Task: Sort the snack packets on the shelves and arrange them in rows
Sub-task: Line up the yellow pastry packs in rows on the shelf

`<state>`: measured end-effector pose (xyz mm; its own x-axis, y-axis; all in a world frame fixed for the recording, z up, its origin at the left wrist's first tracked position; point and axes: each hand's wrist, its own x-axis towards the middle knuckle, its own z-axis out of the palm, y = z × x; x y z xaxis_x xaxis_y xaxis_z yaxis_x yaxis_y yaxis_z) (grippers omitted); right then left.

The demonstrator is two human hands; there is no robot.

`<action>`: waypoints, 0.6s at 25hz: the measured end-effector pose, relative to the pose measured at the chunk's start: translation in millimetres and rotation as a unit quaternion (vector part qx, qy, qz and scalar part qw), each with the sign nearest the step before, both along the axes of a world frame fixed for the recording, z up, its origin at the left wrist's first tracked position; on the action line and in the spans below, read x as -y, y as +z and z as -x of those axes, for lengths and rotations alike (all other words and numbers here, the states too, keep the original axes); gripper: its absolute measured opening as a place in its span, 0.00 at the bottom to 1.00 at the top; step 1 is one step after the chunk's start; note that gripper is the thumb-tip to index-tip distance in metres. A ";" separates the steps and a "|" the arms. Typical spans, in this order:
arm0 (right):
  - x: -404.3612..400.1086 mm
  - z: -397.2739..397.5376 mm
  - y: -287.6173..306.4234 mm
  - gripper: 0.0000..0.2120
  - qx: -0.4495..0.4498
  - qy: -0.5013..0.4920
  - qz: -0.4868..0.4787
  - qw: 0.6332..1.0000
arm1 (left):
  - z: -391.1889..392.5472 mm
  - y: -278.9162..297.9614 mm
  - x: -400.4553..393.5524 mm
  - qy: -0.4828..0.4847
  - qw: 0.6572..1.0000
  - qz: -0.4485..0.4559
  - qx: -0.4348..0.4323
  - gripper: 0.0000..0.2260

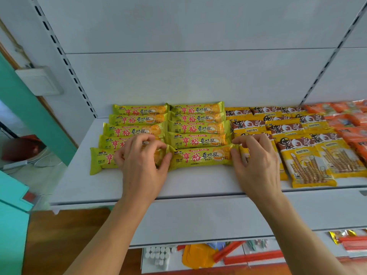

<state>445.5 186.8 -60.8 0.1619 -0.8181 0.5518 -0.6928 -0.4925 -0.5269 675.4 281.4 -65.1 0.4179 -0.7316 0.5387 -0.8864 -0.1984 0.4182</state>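
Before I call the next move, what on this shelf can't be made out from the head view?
- Front-left green packet: its right half is covered by the left hand.
- Yellow packet beside the front-right green packet: mostly hidden by the right hand.
- Orange packets: cut off by the right edge, print blurred.
- Lower shelf items: blurred, hidden under the upper shelf.

I count ten green packets (198,140) in two columns of five. The yellow packets (305,161) number perhaps eight; overlaps hide some.
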 end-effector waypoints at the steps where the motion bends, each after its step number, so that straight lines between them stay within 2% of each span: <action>1: -3.9 0.2 0.5 0.09 0.003 0.015 0.014 1.000 | -1.4 0.9 -2.6 -0.016 1.000 0.008 -0.003 0.09; 3: -11.6 -2.8 1.7 0.11 -0.026 0.075 0.045 0.996 | -13.3 6.6 -11.9 -0.055 0.998 0.018 0.001 0.12; 5: -17.1 -10.3 2.5 0.16 -0.100 0.136 0.068 0.983 | -37.7 14.3 -24.5 -0.094 0.995 0.008 0.020 0.14; 8: -15.7 -26.9 2.1 0.22 -0.163 0.176 0.065 0.969 | -75.4 21.2 -38.6 -0.117 0.990 -0.053 0.066 0.14; 10: -13.2 -35.2 -1.8 0.22 -0.166 0.168 0.069 0.969 | -85.1 17.3 -42.2 -0.122 0.987 -0.080 0.071 0.13; 13: -9.2 -41.9 -4.6 0.21 -0.146 0.153 0.073 0.975 | -86.2 9.8 -43.0 -0.137 0.986 -0.075 0.058 0.12; 15: -8.7 -44.4 -7.0 0.21 -0.141 0.144 0.075 0.977 | -88.5 6.6 -43.9 -0.146 0.986 -0.067 0.051 0.15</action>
<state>489.9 195.5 -67.8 0.5361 -0.6298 0.5621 -0.6207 -0.7454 -0.2432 763.8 325.3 -58.5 0.1273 -0.8804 0.4568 -0.9500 0.0242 0.3113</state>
